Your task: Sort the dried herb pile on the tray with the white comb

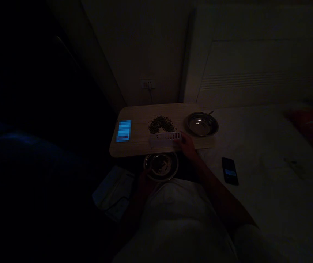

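My right hand [187, 145] is closed around the right end of a pale, slotted plastic piece [160, 140], which lies along the front part of a small wooden table [138, 114]. Just beyond that piece spreads a pile of small dark bits [161, 123], too dim to name. Below the table's front edge, my left hand [146, 179] grips the left rim of a metal bowl [175, 170]. Some dark bits lie inside this bowl. Another metal bowl [202, 124], with a thin handle sticking out behind it, stands at the table's right end.
A lit, blurred screen [123, 130] rests on the table's left side. To the right, a dark phone [230, 171] lies on a white bed [266, 204], with a red cloth [310, 126] farther off. A wall socket [147, 84] with a plugged cable is behind the table. The room is very dark.
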Tool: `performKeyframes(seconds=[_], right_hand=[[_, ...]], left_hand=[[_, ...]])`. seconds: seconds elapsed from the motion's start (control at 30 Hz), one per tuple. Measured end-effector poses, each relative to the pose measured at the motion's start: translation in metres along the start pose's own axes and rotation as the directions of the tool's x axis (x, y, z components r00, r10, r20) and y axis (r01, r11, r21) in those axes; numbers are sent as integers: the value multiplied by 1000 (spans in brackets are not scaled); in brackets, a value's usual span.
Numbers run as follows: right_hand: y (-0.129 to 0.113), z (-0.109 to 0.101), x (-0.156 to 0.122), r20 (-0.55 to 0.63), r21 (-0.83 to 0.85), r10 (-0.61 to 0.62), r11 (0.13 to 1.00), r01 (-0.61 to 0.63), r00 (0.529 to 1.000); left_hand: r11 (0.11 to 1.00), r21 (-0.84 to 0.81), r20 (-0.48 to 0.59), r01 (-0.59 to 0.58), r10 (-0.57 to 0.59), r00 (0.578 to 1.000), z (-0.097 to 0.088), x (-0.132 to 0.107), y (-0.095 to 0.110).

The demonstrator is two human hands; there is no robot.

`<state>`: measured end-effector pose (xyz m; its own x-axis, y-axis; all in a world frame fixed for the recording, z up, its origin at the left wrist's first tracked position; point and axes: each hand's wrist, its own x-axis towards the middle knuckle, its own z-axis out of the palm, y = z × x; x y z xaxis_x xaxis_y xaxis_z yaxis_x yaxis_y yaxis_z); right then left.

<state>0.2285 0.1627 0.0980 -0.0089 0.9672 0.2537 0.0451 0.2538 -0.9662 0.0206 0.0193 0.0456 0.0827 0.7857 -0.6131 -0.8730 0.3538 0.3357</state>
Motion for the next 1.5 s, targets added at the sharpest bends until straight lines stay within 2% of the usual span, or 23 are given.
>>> performKeyframes(seconds=[0.1,0.3,0.53,0.67,0.83,1.0,1.1,1.2,1.3,1.37,1.43,1.5], right_hand=[[-1,0,-1,24,5,-9,1000,9,1000],[-3,-1,-1,72,-19,-41,999,43,997],[-10,4,-3,105,-56,-78,995,84,991],[-13,5,-4,128,-81,-99,991,110,987],[-14,2,-8,149,-62,-83,994,93,985],[-14,-4,-14,131,-26,-38,999,42,991],[-13,-9,-18,140,7,7,1000,-8,990],[-11,-16,-18,82,52,55,997,-59,995],[-8,-22,-16,-116,74,29,997,-21,993],[-5,-23,-14,-204,58,2,998,10,979],[-3,-22,-14,-189,41,1,999,6,982],[0,-19,-16,-105,47,27,999,-22,994]], left_hand=[[999,-12,3,-33,33,999,0,0,-1],[1000,-16,-39,2,-3,999,-2,3,-2],[999,-35,-31,13,-14,999,-9,11,-1],[1000,-29,-37,-3,2,999,-4,5,-1],[1000,-20,-33,-17,17,999,7,-4,0],[999,-28,-86,-35,32,996,0,2,0],[999,-36,-58,-22,20,998,-3,3,-1],[999,-43,-33,-12,10,999,-1,1,-1],[1000,-29,-67,-6,4,998,0,1,0],[1000,-23,-67,6,-7,998,-1,2,0],[1000,-22,-52,12,-13,999,-1,2,1],[1000,-19,-39,11,-12,999,-1,2,1]])
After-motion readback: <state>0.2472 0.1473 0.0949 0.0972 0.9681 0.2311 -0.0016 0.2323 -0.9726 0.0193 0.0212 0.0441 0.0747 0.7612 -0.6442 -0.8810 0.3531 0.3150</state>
